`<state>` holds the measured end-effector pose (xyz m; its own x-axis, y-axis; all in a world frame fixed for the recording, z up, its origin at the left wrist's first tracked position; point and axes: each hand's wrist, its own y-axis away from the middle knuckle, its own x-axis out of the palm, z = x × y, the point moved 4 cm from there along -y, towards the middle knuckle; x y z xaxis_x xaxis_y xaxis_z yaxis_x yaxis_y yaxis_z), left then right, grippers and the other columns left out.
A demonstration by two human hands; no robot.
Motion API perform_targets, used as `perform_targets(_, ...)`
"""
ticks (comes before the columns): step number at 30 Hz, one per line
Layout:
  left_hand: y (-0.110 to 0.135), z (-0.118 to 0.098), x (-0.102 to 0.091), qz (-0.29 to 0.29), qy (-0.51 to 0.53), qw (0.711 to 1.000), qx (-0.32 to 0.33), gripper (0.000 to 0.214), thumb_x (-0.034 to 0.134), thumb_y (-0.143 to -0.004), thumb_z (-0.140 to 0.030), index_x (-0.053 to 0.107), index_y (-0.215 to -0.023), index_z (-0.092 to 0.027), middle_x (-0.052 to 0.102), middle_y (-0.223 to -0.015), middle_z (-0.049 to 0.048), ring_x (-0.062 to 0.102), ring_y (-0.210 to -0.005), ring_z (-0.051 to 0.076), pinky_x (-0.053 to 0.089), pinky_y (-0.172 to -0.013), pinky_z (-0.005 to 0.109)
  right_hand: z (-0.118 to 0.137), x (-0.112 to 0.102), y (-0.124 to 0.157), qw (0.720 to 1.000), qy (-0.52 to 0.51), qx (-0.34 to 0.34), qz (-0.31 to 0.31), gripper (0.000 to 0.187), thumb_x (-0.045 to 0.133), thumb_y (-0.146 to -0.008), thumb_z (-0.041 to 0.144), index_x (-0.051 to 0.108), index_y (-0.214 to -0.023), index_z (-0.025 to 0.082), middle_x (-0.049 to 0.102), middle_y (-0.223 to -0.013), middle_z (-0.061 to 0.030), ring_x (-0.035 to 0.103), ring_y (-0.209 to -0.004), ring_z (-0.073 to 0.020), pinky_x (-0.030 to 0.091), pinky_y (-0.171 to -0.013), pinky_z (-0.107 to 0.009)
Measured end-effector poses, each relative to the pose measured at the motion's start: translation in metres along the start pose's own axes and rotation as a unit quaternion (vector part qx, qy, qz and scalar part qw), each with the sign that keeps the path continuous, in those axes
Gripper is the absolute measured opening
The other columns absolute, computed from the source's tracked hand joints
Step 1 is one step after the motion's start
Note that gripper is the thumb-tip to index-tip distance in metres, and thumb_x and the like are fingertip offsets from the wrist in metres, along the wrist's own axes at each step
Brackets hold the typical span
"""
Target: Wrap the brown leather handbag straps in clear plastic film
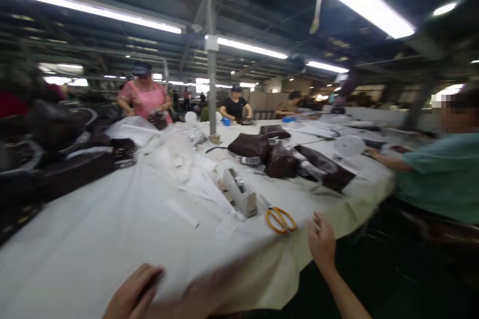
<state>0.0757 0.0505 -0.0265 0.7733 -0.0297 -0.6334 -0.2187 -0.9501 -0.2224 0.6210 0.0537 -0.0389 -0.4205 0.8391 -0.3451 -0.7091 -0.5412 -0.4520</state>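
My left hand (pixel 133 293) is low at the front, over the white-covered table (pixel 93 239). Its fingers are loosely bent, with a gap between them and the thumb, and nothing shows in it. My right hand (pixel 322 243) is beside the table's front edge with its fingers curled in; whether it holds something small is unclear. Left of it, scissors with orange handles (pixel 280 220) lie near the edge. A grey tape dispenser (pixel 241 194) stands just behind the scissors. Dark brown leather-like pieces (pixel 282 159), possibly bags, lie further back with clear plastic on them.
White paper and plastic sheets (pixel 183 159) are heaped mid-table. Dark bags (pixel 75 164) are piled at the left. A grey post (pixel 212 70) rises behind. A person in a teal shirt (pixel 437 174) is close on the right; several others work across the table, one in pink (pixel 145 99).
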Motion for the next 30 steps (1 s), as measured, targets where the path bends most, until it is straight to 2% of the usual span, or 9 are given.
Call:
perform_targets(3, 0.006, -0.028, 0.007, 0.041, -0.061, 0.996, 0.048, 0.026, 0.051, -0.078, -0.024, 0.069, -0.096, -0.022, 0.069, -0.093, 0.0087, 0.062, -0.09, 0.023, 0.05, -0.085, 0.032, 0.051, 0.037, 0.081, 0.971, -0.028, -0.212, 0.104, 0.041, 0.046, -0.086, 0.042, 0.061, -0.115, 0.017, 0.058, -0.129, -0.016, 0.055, -0.117, -0.0317, 0.042, -0.101, -0.049)
perform_targets(6, 0.006, -0.035, 0.01, 0.066, -0.12, 0.987, 0.084, 0.031, 0.052, -0.074, -0.012, 0.066, -0.101, -0.017, 0.066, -0.095, 0.0095, 0.061, -0.09, 0.021, 0.049, -0.083, 0.03, 0.109, 0.082, 0.16, 0.893, -0.081, -0.376, 0.232, 0.029, 0.048, -0.09, 0.035, 0.063, -0.112, 0.023, 0.06, -0.128, -0.0116, 0.057, -0.117, -0.0283, 0.041, -0.103, -0.047)
perform_targets(9, 0.011, -0.03, 0.004, 0.048, -0.141, 0.987, 0.068, 0.031, 0.057, -0.073, -0.011, 0.067, -0.102, -0.017, 0.067, -0.096, 0.0085, 0.062, -0.09, 0.02, 0.049, -0.082, 0.026, 0.146, 0.124, 0.211, 0.831, -0.093, -0.461, 0.296, 0.031, 0.046, -0.092, 0.038, 0.062, -0.114, 0.022, 0.06, -0.128, -0.0125, 0.058, -0.116, -0.0282, 0.045, -0.1, -0.046)
perform_targets(12, 0.022, -0.021, -0.019, 0.021, -0.152, 0.986, 0.064, 0.029, 0.06, -0.073, -0.011, 0.067, -0.101, -0.019, 0.068, -0.096, 0.0064, 0.063, -0.091, 0.019, 0.049, -0.084, 0.026, 0.154, 0.153, 0.225, 0.816, -0.039, -0.49, 0.302, 0.04, 0.04, -0.094, 0.044, 0.064, -0.113, 0.018, 0.064, -0.122, -0.0158, 0.06, -0.111, -0.0301, 0.047, -0.097, -0.048)
perform_targets(15, 0.04, 0.004, -0.068, -0.034, -0.162, 0.986, 0.034, 0.031, 0.056, -0.073, -0.006, 0.066, -0.099, -0.019, 0.066, -0.099, 0.0065, 0.061, -0.096, 0.02, 0.048, -0.089, 0.03, 0.152, 0.159, 0.222, 0.81, 0.012, -0.498, 0.309, 0.043, 0.038, -0.094, 0.043, 0.064, -0.116, 0.017, 0.066, -0.119, -0.0155, 0.061, -0.109, -0.0295, 0.046, -0.099, -0.047)
perform_targets(19, 0.064, 0.062, -0.15, -0.121, -0.178, 0.976, -0.032, 0.024, 0.049, -0.08, -0.007, 0.063, -0.097, -0.016, 0.062, -0.099, 0.0086, 0.056, -0.099, 0.022, 0.044, -0.096, 0.04, 0.16, 0.15, 0.22, 0.817, 0.049, -0.469, 0.332, 0.04, 0.041, -0.093, 0.038, 0.063, -0.121, 0.018, 0.065, -0.123, -0.0129, 0.06, -0.113, -0.0269, 0.046, -0.1, -0.043)
perform_targets(21, 0.073, 0.088, -0.179, -0.143, -0.184, 0.971, -0.045, 0.02, 0.049, -0.082, -0.008, 0.062, -0.095, -0.014, 0.061, -0.097, 0.0087, 0.054, -0.097, 0.022, 0.042, -0.096, 0.042, 0.164, 0.15, 0.219, 0.828, 0.066, -0.435, 0.346, 0.04, 0.042, -0.093, 0.038, 0.063, -0.12, 0.019, 0.064, -0.125, -0.0116, 0.059, -0.114, -0.0261, 0.045, -0.101, -0.042)
perform_targets(24, 0.083, 0.112, -0.198, -0.148, -0.184, 0.971, -0.04, 0.014, 0.052, -0.084, -0.009, 0.062, -0.091, -0.016, 0.06, -0.092, 0.0056, 0.053, -0.092, 0.02, 0.043, -0.091, 0.037, 0.166, 0.153, 0.215, 0.855, 0.082, -0.36, 0.365, 0.04, 0.044, -0.091, 0.043, 0.066, -0.116, 0.02, 0.065, -0.124, -0.0101, 0.059, -0.114, -0.0261, 0.044, -0.101, -0.042)
perform_targets(30, 0.087, 0.124, -0.195, -0.151, -0.177, 0.972, -0.027, 0.012, 0.053, -0.086, -0.012, 0.064, -0.087, -0.016, 0.062, -0.091, 0.0049, 0.052, -0.09, 0.019, 0.043, -0.089, 0.036, 0.162, 0.163, 0.201, 0.925, 0.088, -0.173, 0.326, 0.035, 0.05, -0.082, 0.044, 0.072, -0.095, 0.021, 0.073, -0.1, -0.0069, 0.063, -0.095, -0.0239, 0.047, -0.091, -0.038)
